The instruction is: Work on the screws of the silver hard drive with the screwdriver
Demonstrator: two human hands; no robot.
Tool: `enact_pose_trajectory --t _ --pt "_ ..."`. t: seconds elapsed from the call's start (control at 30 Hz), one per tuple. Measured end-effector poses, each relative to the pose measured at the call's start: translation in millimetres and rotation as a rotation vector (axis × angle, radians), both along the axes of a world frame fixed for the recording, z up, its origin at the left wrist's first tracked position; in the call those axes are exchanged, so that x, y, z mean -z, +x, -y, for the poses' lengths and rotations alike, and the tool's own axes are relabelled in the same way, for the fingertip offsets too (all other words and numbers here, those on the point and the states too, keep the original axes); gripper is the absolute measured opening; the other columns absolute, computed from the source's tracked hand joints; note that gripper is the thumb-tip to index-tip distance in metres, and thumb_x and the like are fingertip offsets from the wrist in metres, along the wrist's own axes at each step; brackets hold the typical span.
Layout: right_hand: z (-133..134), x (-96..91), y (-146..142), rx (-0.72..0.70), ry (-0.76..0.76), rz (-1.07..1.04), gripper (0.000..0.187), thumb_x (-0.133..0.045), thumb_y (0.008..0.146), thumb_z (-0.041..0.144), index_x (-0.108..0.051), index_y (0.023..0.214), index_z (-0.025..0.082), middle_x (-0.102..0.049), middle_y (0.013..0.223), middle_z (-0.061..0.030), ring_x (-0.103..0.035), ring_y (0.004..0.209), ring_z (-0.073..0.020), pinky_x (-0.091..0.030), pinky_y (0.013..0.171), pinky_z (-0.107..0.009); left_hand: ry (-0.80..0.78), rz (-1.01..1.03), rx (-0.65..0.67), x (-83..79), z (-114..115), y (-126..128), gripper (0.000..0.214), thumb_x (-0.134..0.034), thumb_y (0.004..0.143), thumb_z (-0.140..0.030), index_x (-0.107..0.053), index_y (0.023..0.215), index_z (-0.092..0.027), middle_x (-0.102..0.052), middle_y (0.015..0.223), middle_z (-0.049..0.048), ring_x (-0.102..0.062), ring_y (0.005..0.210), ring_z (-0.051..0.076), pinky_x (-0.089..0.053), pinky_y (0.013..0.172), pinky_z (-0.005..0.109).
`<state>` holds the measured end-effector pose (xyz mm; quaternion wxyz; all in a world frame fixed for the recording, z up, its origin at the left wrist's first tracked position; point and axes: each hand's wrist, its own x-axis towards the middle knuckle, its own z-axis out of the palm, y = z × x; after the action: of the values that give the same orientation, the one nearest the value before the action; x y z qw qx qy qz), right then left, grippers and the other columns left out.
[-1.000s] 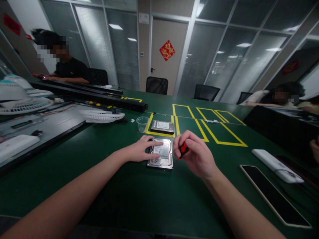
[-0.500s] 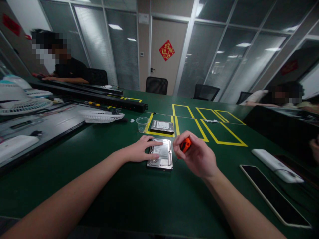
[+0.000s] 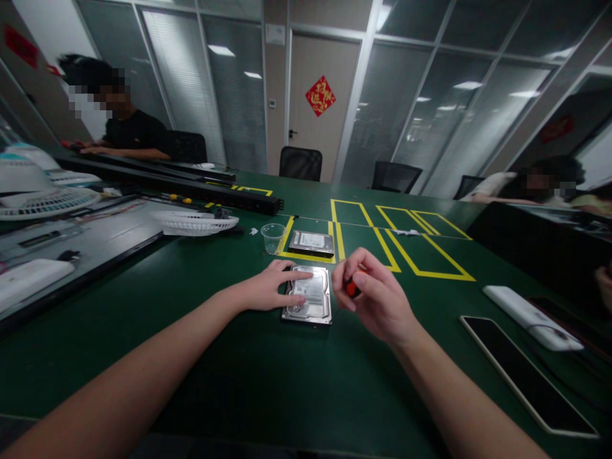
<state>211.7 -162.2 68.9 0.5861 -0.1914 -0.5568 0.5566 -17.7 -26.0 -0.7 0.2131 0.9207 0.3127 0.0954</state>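
A silver hard drive [image 3: 315,292] lies flat on the green table, label side up. My left hand [image 3: 272,287] rests on its left part, thumb and index finger spread apart across the top and other fingers by the far left edge. Just right of the drive, my right hand [image 3: 373,290] is closed around the orange-and-black handle of a screwdriver [image 3: 352,287]. Its shaft and tip cannot be made out. A second hard drive [image 3: 312,243] lies beyond the first, inside a yellow tape outline, with a clear plastic cup [image 3: 273,239] to its left.
Right of me lie a phone [image 3: 526,376] and a white power bank-like block [image 3: 530,317] with a cable. White fan parts [image 3: 196,222], a metal panel [image 3: 109,236] and long black bars [image 3: 191,185] occupy the left. People sit at both sides of the table.
My right fingers have shifted and turned around the screwdriver, so less of its orange handle shows. My left hand and both drives stay in place.
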Motion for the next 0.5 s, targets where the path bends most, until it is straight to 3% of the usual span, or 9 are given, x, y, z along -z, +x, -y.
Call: enact_pose_trajectory --t 0.07,0.2,0.5 --pt "0.7 -1.5 0.0 -0.001 -0.009 -0.004 0.012 -0.061 0.097 0.031 -0.062 0.092 0.020 -0.069 0.085 -0.0036 -0.048 0.055 -0.0107 -0.033 0.055 -0.028 -0.008 -0.003 0.002 -1.3 0.7 0.3 0.071 -0.058 0.091 -0.077 -0.042 0.155 -0.050 -0.033 0.163 0.0049 -0.030 0.150 0.041 -0.033 0.119 0.061" --pt "1.1 -3.3 1.2 0.002 -0.015 -0.017 0.039 -0.042 0.103 0.041 -0.070 0.094 0.016 -0.067 0.079 -0.0069 -0.048 0.056 -0.0132 -0.035 0.059 -0.031 -0.014 -0.007 0.003 -2.7 1.1 0.4 0.071 -0.057 0.091 -0.078 -0.042 0.155 -0.050 -0.033 0.162 0.0059 -0.030 0.150 0.040 -0.033 0.118 0.061" --pt "0.0 -0.5 1.5 -0.013 0.034 0.015 0.019 -0.058 0.097 0.028 -0.068 0.085 0.016 -0.065 0.087 -0.0063 -0.057 0.066 -0.0155 -0.040 0.062 -0.031 0.010 0.002 0.008 3.1 -2.1 -0.5 0.071 -0.059 0.091 -0.076 -0.043 0.154 -0.050 -0.035 0.161 0.0059 -0.032 0.149 0.040 -0.032 0.120 0.059"
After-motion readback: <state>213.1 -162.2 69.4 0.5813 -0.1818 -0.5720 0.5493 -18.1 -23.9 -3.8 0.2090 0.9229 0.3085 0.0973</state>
